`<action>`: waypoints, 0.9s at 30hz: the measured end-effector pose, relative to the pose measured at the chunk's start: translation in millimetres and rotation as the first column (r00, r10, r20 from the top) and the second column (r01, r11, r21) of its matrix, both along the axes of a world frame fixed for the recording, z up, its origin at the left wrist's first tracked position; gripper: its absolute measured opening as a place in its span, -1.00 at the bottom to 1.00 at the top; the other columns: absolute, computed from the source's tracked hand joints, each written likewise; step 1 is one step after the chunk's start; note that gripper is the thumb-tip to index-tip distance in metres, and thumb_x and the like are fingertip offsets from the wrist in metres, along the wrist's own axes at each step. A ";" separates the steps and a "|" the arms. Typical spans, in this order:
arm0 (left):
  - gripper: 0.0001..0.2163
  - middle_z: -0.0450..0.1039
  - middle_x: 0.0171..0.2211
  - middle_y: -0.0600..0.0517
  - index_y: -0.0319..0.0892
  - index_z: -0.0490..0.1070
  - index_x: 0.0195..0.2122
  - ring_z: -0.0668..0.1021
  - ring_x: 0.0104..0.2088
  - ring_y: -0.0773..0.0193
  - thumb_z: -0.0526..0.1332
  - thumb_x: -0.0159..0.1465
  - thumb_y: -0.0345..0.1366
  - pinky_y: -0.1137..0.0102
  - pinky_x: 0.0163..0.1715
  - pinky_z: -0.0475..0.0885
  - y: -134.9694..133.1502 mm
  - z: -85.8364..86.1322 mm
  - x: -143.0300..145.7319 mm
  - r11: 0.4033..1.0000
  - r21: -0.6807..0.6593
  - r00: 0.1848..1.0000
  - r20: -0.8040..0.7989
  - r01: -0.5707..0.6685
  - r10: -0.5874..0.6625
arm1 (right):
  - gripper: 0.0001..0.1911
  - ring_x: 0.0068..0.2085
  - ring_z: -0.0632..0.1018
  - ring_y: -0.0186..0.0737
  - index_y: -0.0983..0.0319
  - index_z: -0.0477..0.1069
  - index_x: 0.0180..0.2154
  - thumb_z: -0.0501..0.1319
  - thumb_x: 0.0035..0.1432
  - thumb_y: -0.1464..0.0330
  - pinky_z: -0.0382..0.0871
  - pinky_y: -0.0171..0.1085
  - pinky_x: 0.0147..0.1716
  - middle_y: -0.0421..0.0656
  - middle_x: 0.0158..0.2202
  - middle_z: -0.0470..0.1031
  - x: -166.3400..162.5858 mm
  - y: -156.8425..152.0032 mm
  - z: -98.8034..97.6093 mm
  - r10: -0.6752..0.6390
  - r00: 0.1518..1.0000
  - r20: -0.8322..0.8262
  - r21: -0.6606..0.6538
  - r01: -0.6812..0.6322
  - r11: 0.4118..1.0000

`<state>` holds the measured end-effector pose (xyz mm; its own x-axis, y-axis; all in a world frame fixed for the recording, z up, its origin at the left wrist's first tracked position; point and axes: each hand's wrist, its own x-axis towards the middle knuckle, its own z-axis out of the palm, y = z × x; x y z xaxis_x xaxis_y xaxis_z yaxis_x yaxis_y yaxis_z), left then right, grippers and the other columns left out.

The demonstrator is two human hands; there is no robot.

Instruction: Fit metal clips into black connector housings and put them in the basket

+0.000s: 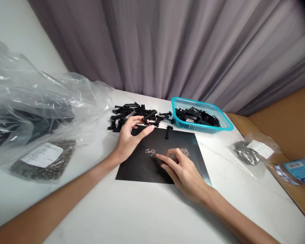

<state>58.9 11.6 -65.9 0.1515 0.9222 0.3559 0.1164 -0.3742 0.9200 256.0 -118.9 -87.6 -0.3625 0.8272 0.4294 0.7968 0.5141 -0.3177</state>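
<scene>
My left hand is at the front of a heap of black plastic parts. Its thumb and index finger are closed around one black plastic part. Over a black mat, my right hand has its fingers apart, with nothing visible between them. Its index fingertip is beside a small pile of tiny metal screws. A second pile of screws lies just behind the right hand, partly hidden by it. One single black part rests at the mat's back edge.
A blue plastic basket with more black parts stands at the back right. Bags of small metal pieces lie left and right. Large clear plastic bags cover the left side. A cardboard box stands far right.
</scene>
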 end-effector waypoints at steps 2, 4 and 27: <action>-0.61 0.57 0.03 -0.06 -0.12 0.45 -0.02 0.56 0.08 0.06 0.41 0.20 -0.07 0.16 0.15 0.37 -2.2 -1.4 1.0 1.000 -0.012 1.000 0.005 -0.012 0.012 | -0.59 -0.24 0.51 -0.16 0.17 0.33 0.29 0.05 0.50 0.31 0.54 -0.13 -0.22 0.04 0.00 0.41 -6.7 4.1 1.4 -0.006 0.996 0.089 0.012 0.005 1.000; -0.62 0.57 0.03 -0.05 -0.11 0.45 -0.03 0.56 0.08 0.08 0.41 0.21 -0.08 0.18 0.13 0.38 -4.8 -2.5 1.7 1.000 -0.019 1.000 -0.009 -0.013 0.013 | -0.55 -0.17 0.54 -0.11 0.19 0.30 0.33 0.07 0.49 0.27 0.57 -0.08 -0.17 0.07 0.04 0.38 -13.5 9.2 3.2 -0.001 0.991 0.137 -0.001 0.002 1.000; -0.59 0.57 -0.04 -0.02 -0.10 0.41 -0.02 0.58 0.01 0.11 0.44 0.19 -0.08 0.18 0.10 0.44 -5.9 -9.3 0.6 0.999 0.047 0.999 -0.051 -0.009 0.012 | -0.59 -0.07 0.47 0.00 0.18 0.41 0.26 0.14 0.46 0.26 0.56 0.00 -0.07 0.05 0.13 0.46 -36.5 25.1 8.3 0.070 0.981 0.181 0.026 -0.076 0.997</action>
